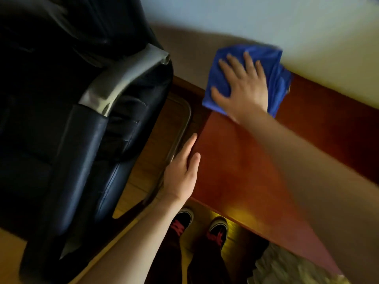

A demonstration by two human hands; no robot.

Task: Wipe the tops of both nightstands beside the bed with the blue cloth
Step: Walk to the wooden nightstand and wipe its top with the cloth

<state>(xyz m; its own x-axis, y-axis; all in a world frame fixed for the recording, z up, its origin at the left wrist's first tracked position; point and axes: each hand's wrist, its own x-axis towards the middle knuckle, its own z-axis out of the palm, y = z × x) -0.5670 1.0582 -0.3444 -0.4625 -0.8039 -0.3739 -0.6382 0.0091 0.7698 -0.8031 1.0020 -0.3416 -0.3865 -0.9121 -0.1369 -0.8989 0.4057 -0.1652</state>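
One blue cloth [246,78] lay bunched at the far left corner of one nightstand [235,160], long axis running left-right. The right hand [244,87] pressed flat on it, fingers spread. The left hand [182,171] rested released on the nightstand's left edge, beside one black chair [82,119].

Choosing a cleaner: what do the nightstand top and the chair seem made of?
Nightstand top: reddish-brown wood or veneer, glossy, judging by its reflective sheen. Chair: black leather or imitation, smooth and shiny, with grey metal-looking armrests.
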